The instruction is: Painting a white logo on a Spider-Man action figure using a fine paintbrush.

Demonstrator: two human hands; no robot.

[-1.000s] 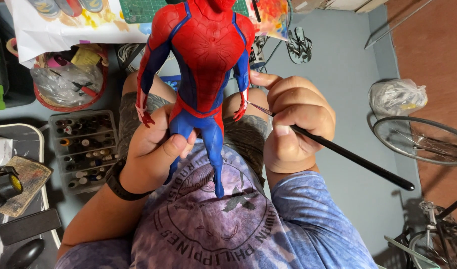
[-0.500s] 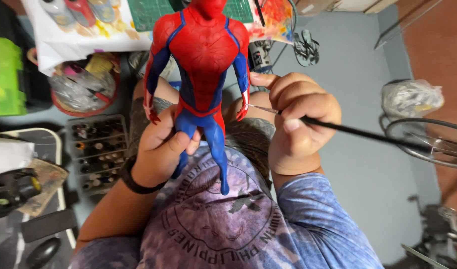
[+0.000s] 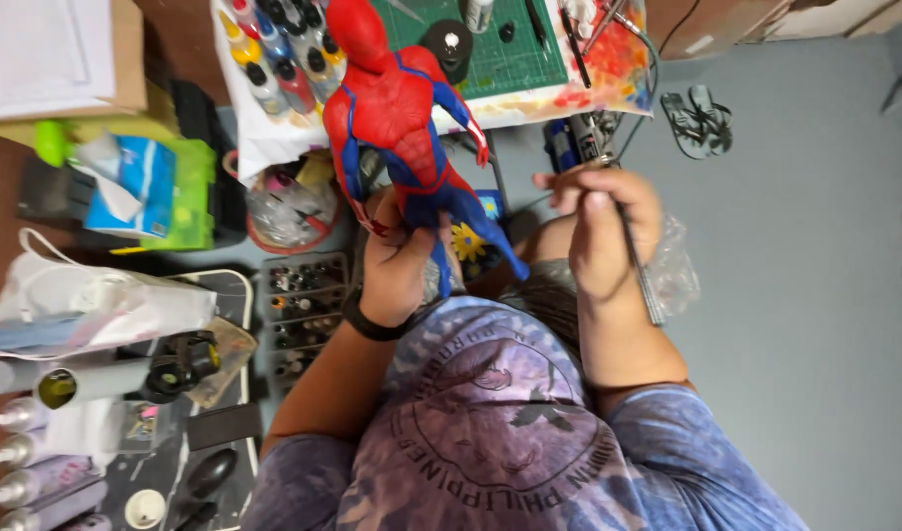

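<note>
A red and blue superhero figure [image 3: 397, 123] is held upright by its legs in my left hand [image 3: 400, 264], which wears a dark wristband. My right hand [image 3: 600, 231] sits apart from the figure, to its right, gripping a thin dark-handled brush [image 3: 640, 265] that points down along my forearm. Both hands hover above my lap and my purple tie-dye shirt [image 3: 500, 433].
A work table [image 3: 569, 88] with a green cutting mat [image 3: 495, 49], paint bottles [image 3: 274, 59] and paint stains lies ahead. On the floor: a tub of supplies [image 3: 284, 211], a tray of small bottles [image 3: 303, 305], a green box [image 3: 190, 197], spray cans [image 3: 28, 452], sandals [image 3: 701, 118].
The view has swung left and pulled back. My right hand drew the brush away from the figure's side, and the brush now points down. The figure tilted to the left.
</note>
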